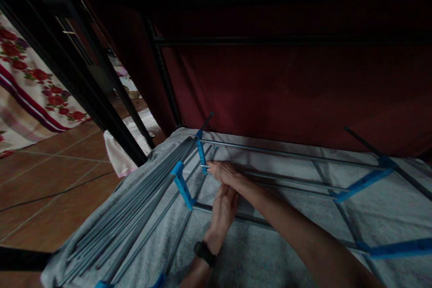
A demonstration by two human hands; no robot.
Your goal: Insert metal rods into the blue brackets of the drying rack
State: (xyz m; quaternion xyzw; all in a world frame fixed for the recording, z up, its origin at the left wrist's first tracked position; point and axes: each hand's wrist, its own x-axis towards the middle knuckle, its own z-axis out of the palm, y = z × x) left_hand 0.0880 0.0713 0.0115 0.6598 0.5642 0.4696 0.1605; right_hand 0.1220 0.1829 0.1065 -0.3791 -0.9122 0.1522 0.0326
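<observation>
Right hand is reaching forward with its fingers curled around the end of a thin grey metal rod, pinching it right where it meets the small blue plastic connector bracket, so that hand is closed on the rod. The left hand, the one with the black wristwatch, sits just behind it with the palm flat and fingers stretched out, pressed against the right hand's wrist and the grey fabric sheet underneath; it looks mostly open and I can't see it gripping anything. Looks to me like the step in hand is seating that rod end into the blue bracket, so the next move would call for keeping the rod lined up with the socket and pushing straight in, with the flat hand steadying things. Just left of the hands is another blue plastic bracket and a loose bundle of long grey metal tubes lying on the sheet. More grey rods and a blue crosspiece run off to the right. Behind it all hangs a dark red fabric panel, with brown floor tiles and a red floral cloth off to the left.
</observation>
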